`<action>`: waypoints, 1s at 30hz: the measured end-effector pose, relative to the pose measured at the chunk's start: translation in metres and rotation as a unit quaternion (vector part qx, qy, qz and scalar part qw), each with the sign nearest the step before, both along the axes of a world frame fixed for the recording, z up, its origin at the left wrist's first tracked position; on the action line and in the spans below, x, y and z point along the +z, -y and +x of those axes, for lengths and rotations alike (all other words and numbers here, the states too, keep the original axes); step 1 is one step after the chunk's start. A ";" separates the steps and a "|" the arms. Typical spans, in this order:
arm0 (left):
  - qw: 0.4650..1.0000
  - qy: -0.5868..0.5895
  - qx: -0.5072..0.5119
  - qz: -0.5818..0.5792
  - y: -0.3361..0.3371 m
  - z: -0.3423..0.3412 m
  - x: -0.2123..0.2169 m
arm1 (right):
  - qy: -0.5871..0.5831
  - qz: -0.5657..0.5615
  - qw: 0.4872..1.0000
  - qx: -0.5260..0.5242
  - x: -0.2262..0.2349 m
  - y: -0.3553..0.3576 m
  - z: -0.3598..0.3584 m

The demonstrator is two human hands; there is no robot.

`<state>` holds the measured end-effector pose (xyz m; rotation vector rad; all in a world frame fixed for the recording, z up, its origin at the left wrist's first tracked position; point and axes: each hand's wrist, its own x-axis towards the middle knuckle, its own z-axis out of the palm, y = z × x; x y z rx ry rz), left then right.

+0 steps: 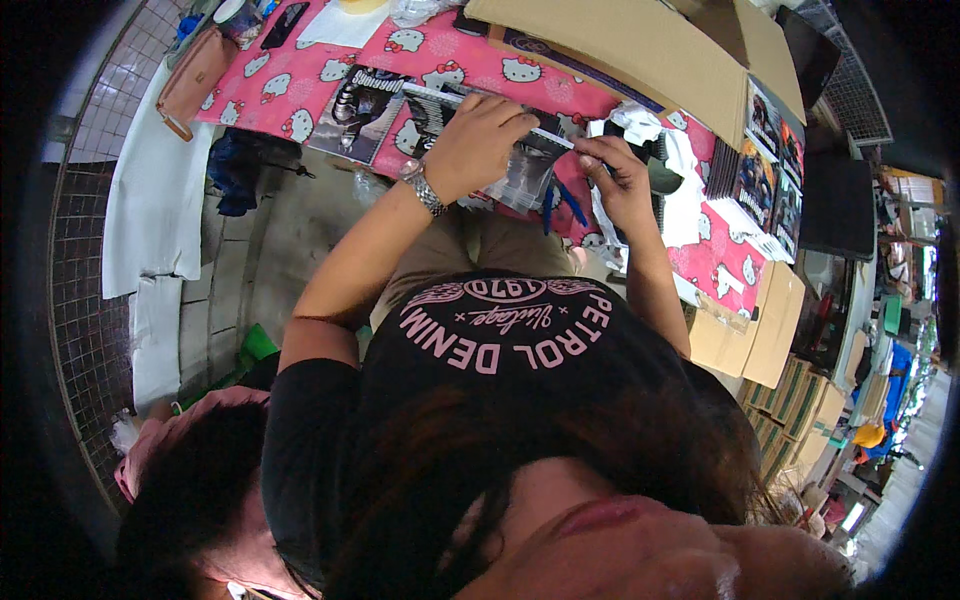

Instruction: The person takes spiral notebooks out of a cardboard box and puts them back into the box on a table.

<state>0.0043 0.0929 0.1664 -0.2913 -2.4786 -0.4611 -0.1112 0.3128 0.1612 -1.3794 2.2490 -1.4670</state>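
– Pink cartoon-print bench (pixel 305 97), crowded on the far side and to the right. How far along?

– Partway through one piece, I'd judge. Clear plastic sleeve with a pale strip along its far edge (pixel 522 185) lies between both hands, above the near bench edge. Right hand (pixel 618 182): fingers pinched on the sleeve's right end. Left hand (pixel 482 145): fingers bent over its far edge; can't tell how firmly, undersides hidden.

– Done vs. left?

– Dark glossy picture-covered packs (pixel 755 185) are stacked well right of the right fingers; they look finished, but that's a guess. Flat dark printed sheet (pixel 360 112), left of the left fingers, has no hand on it. More dark print shows just left of the left fingers; can't tell if it's the same piece.

– Anything in the way?

– Slim two-pronged blue tool (pixel 573 207), kind unclear, just nearer the body than the right fingertips. Crumpled white sheets (pixel 682 205) crowd the right hand's outer side. Big brown cardboard box (pixel 620 45) walls off the space beyond the fingers. Black phone (pixel 285 25) and dusty-pink pouch (pixel 197 72): far left of the left fingers, no obstruction. Left hand itself covers the sleeve's middle.
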 end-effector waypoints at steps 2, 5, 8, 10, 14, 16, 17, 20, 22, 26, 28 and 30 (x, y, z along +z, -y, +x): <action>1.000 -0.003 0.012 0.013 -0.006 0.003 -0.001 | 0.007 0.017 1.000 -0.021 0.002 0.000 0.005; 0.999 -0.013 0.037 0.025 -0.017 0.005 0.001 | 0.017 -0.057 0.996 -0.065 0.000 0.006 0.013; 0.998 -0.010 0.054 0.030 -0.018 0.003 -0.001 | -0.023 -0.049 0.996 -0.078 0.007 0.010 0.021; 0.998 0.001 0.054 0.042 -0.019 0.003 -0.002 | -0.062 -0.052 0.994 -0.080 0.010 0.012 0.020; 0.997 0.009 0.057 0.049 -0.018 0.002 -0.002 | -0.134 -0.058 0.986 -0.075 0.013 0.014 0.021; 0.998 -0.004 0.049 0.044 -0.018 0.004 -0.002 | -0.094 -0.044 0.992 -0.067 0.014 0.012 0.025; 0.998 -0.011 0.045 0.042 -0.017 0.004 -0.001 | -0.049 -0.034 0.996 -0.061 0.014 0.011 0.026; 0.998 -0.025 0.044 0.043 -0.015 -0.003 -0.002 | 0.003 -0.029 0.999 -0.032 0.009 0.010 0.014; 0.998 -0.026 0.041 0.042 -0.016 -0.002 -0.003 | -0.005 -0.037 0.999 -0.009 0.015 0.009 0.013; 0.998 -0.034 0.031 0.044 -0.015 -0.004 -0.004 | 0.012 0.032 0.999 0.021 0.023 0.006 0.008; 0.998 -0.032 0.043 0.040 -0.017 -0.005 -0.002 | 0.012 0.065 0.998 0.013 0.027 0.005 0.008; 0.997 -0.031 0.058 0.037 -0.019 -0.007 -0.001 | -0.090 0.029 0.996 0.005 0.028 0.004 0.015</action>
